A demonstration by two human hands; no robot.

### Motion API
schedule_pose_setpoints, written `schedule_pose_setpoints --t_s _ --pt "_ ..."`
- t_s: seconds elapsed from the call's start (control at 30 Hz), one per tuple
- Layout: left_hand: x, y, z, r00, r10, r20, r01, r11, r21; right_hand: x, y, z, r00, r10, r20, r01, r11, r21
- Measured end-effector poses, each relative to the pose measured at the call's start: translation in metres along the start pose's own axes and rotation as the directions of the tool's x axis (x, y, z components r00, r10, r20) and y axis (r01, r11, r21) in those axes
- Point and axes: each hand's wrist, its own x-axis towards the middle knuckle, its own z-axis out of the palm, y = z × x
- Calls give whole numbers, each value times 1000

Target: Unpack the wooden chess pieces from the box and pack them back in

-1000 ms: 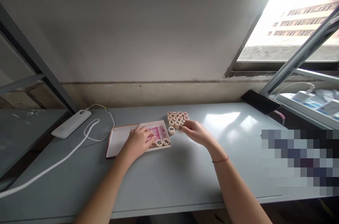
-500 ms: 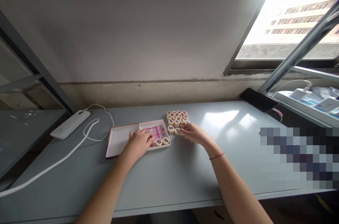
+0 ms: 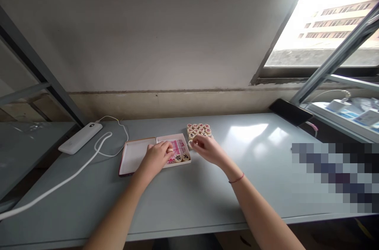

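Cream pieces (image 3: 196, 126) are marked with characters, red in the rear rows and black in the nearer ones; black characters are also borne by the two seen in the box (image 3: 134, 156), which is lined in white and edged in dark red. Its sheet (image 3: 178, 146) is printed with pink-red lines. The tabletop (image 3: 177, 202) is coloured blue-grey and patched with white glare. The wall (image 3: 148, 37) is toned grey, with a cream band (image 3: 207, 104) set below.

Tabletop (image 3: 189, 200) — smooth, softly glossy.
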Motion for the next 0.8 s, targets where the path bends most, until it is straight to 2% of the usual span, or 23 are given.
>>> schedule_pose_setpoints --t_s 0.13,0.2,0.27,0.37,0.43,0.5,0.57,0.63,0.8 --pt "0 5 4 983 102 -155 -142 951 -274 -4 -14 15 990 -141 -12 141 982 122" --pt "0 8 7 975 132 -177 -187 921 -341 -5 -17 17 984 -176 3 173 971 162" --pt "1 10 9 976 140 -168 -192 916 -353 -3 -14 11 988 -157 10 152 969 196" --pt "7 14 9 978 136 -155 -173 950 -260 1 0 -4 998 10 -66 4 978 207" --pt "14 18 8 982 139 -132 -156 979 -133 4 10 -13 982 157 -107 -141 979 147" --pt "23 24 8 986 140 -86 -137 990 34 5 17 -15 963 258 -74 -255 966 46" --pt "31 32 10 991 128 -26 -121 975 187 5 19 -13 951 308 -24 -309 950 -48" --pt "40 40 14 994 108 32 -112 955 273 5 18 -9 942 336 -18 -336 934 -123" --pt "54 54 27 991 83 104 -112 943 313 4 17 -10 926 372 -69 -377 891 -252"
